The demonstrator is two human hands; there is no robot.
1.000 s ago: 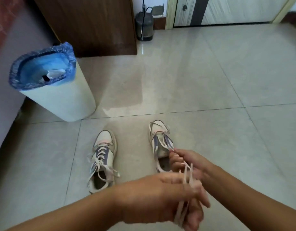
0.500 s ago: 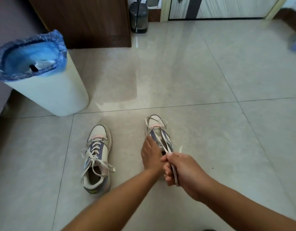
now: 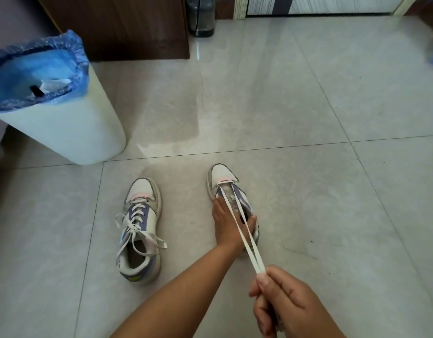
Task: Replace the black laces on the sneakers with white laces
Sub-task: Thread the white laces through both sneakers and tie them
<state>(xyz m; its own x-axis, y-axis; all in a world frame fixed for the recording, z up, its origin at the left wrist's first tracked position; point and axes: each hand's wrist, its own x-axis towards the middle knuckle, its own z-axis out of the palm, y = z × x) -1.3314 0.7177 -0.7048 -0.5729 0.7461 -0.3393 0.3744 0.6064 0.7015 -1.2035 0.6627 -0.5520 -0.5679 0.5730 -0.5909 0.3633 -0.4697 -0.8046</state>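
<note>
Two white and purple sneakers stand on the tiled floor. The left sneaker (image 3: 140, 230) is fully laced with a loose white lace. The right sneaker (image 3: 225, 184) has a white lace (image 3: 237, 228) through its lowest eyelets only. My left hand (image 3: 228, 224) grips the right sneaker around its middle and holds it down. Both strands of the lace run back, taut, to my right hand (image 3: 281, 306), which grips them together near me.
A white bin (image 3: 64, 128) with a blue liner stands at the left. Behind it is a dark wooden cabinet (image 3: 127, 25), with a dark container (image 3: 200, 18) beside it. A door runs along the far wall.
My left hand has left the lace and gone down onto the right sneaker. My right hand has pulled both strands back towards me, and the slack at the toe is gone.
</note>
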